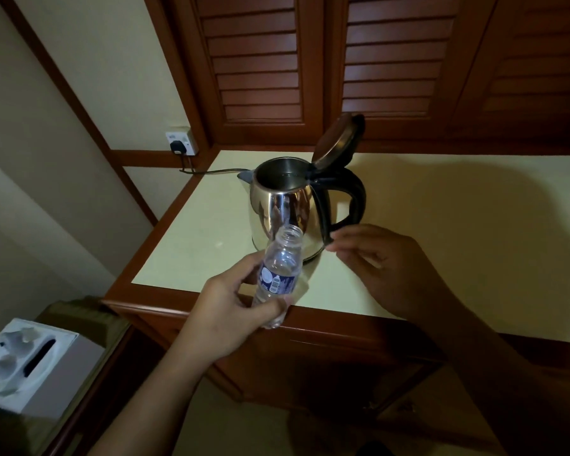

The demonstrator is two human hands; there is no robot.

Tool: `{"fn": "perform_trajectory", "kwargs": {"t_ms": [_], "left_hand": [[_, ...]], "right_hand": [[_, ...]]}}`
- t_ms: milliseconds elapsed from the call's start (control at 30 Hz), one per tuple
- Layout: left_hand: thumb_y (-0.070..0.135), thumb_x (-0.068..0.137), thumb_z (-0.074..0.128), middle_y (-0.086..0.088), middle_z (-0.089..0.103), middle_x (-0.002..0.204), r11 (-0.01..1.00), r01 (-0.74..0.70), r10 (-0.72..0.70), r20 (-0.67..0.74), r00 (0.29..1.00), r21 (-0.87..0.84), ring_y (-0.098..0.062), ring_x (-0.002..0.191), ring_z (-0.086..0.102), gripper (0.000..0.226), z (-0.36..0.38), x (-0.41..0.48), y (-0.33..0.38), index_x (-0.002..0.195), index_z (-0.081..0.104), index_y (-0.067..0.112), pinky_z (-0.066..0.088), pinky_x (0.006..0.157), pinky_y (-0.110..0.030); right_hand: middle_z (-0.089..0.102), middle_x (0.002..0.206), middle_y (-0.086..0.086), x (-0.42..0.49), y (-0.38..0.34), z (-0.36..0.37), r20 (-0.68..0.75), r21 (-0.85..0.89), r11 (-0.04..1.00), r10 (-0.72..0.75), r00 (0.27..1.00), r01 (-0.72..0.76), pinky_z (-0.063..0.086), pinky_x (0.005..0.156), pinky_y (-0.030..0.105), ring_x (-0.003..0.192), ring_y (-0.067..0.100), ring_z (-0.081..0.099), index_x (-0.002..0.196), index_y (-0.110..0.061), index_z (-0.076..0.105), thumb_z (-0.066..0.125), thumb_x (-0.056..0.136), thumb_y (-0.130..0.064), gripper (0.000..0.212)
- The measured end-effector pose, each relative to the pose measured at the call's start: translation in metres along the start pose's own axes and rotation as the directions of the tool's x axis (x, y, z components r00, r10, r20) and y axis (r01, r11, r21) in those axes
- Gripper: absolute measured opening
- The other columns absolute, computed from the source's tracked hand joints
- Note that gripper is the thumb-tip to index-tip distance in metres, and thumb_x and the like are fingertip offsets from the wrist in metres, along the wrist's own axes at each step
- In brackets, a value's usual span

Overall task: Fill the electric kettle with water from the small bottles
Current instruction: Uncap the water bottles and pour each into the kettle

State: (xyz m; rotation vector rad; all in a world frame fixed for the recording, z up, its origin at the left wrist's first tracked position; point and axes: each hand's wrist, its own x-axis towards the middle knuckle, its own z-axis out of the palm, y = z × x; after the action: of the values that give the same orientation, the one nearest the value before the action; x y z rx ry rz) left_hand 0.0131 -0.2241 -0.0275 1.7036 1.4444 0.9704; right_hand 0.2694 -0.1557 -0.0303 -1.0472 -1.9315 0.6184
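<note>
A steel electric kettle (282, 209) with a black handle stands on the cream countertop (441, 232), its lid (338, 141) flipped up and a little water showing inside. My left hand (231, 317) grips a small clear bottle (278, 274) with a blue label; the bottle has no cap, looks nearly empty and leans with its mouth toward the kettle's side. My right hand (385, 268) hovers with fingers apart just below the kettle's handle and holds nothing that I can see.
The kettle's cord (211, 172) runs left to a plug in the wall socket (181, 143). Louvred wooden doors (326, 60) stand behind the counter. A tissue box (30, 366) sits on a lower surface at the bottom left.
</note>
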Motion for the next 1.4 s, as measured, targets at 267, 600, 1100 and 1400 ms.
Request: {"fn": "perform_trajectory", "kwargs": {"t_ms": [267,600,1100,1400], "left_hand": [[0.029,0.09,0.08,0.044,0.063,0.118,0.986,-0.037,0.063,-0.157,0.986,0.16,0.013,0.115,0.058,0.057,-0.037,0.02,0.008,0.138,0.056,0.048,0.054,0.08,-0.009],[0.04,0.097,0.072,-0.006,0.056,0.147,0.819,-0.006,0.169,-0.232,0.958,0.574,-0.03,0.136,0.049,0.068,-0.08,0.079,0.019,0.157,0.04,0.037,0.043,0.104,-0.044],[0.022,0.088,0.08,-0.015,0.054,0.14,0.281,-0.024,0.37,-0.085,0.925,0.959,-0.043,0.13,0.044,0.077,-0.099,0.125,0.035,0.154,0.043,0.032,0.05,0.092,-0.057],[0.012,0.078,0.085,-0.017,0.05,0.146,0.021,-0.044,0.429,0.03,0.903,0.999,-0.044,0.138,0.04,0.085,-0.1,0.128,0.053,0.151,0.044,0.03,0.045,0.1,-0.059]], "right_hand": [[0.063,0.092,-0.011,-0.004,0.06,0.032,-0.008,-0.329,0.931,0.162,0.987,-0.156,0.051,0.08,0.023,0.088,0.007,0.06,0.087,-0.025,0.066,0.053,0.093,-0.044,0.024],[0.062,0.113,0.003,-0.011,0.062,0.04,-0.055,-0.566,0.821,0.054,0.997,-0.076,0.045,0.097,0.031,0.108,0.022,0.057,0.114,-0.012,0.061,0.073,0.083,-0.053,0.053],[0.01,0.168,0.013,-0.005,0.07,0.045,0.132,-0.716,0.686,0.318,0.939,-0.132,0.005,0.126,0.05,0.156,0.029,0.007,0.159,-0.007,0.011,0.016,0.087,-0.085,0.107],[0.009,0.169,0.009,-0.006,0.072,0.045,0.132,-0.725,0.679,0.305,0.943,-0.118,0.003,0.126,0.048,0.156,0.026,0.004,0.159,-0.011,0.012,0.016,0.089,-0.082,0.1]]}}
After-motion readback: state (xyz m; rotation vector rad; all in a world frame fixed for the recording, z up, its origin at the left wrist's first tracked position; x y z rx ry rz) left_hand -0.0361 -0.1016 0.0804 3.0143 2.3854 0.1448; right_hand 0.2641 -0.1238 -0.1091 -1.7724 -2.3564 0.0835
